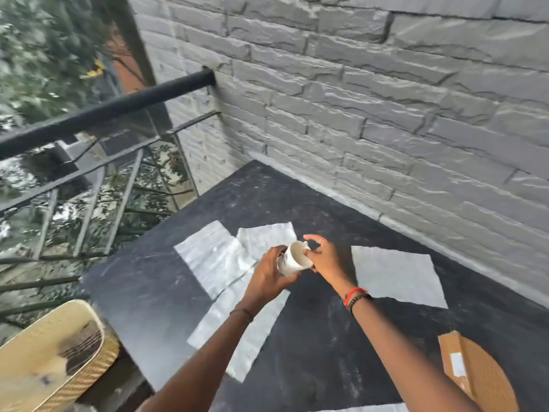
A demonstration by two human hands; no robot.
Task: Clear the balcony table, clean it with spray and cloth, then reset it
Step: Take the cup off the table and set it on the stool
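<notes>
Fingers (274,254) of your left hand (269,273) wrapped the white cup (294,258); your right hand (325,258) pinched its rim, so both gripped it, tilted, above the black desk (154,292). White napkins (214,257) lay overlapped beneath, mid-desk; another napkin (398,275) sat toward the wall edge. Round mat (481,370) was at the near right corner.

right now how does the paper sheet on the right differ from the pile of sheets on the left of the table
The right sheet lies alone, flat and apart, with bare table all around it; the left sheets overlap one another in a loose fan. The right sheet is fully in view, while the left sheets are partly hidden by the left hand and the cup. Both look like pale, thin, roughly square paper lying on the dark tabletop.
</notes>
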